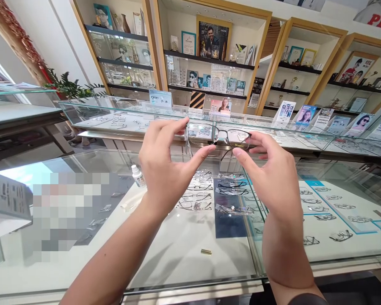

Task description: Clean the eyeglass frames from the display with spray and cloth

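Observation:
A pair of thin dark-framed eyeglasses [221,136] is held up above the glass counter, level across both hands. My left hand [167,159] pinches the left end of the frame, thumb below and fingers above. The right end is gripped by my right hand [268,169], its thumb under the lens and its fingers at the hinge. Gold lettering shows on the right lens. A clear plastic piece or tag [187,140] hangs by the left end. Below, several eyeglasses [195,196] lie in rows inside the display case.
A small white bottle [138,176] and a pale cloth [133,204] are left of my left forearm. The glass display counter [190,279] spans the front. A leaflet stand [8,199] is at far left. Another glass case [130,111] and shelves [209,59] stand behind.

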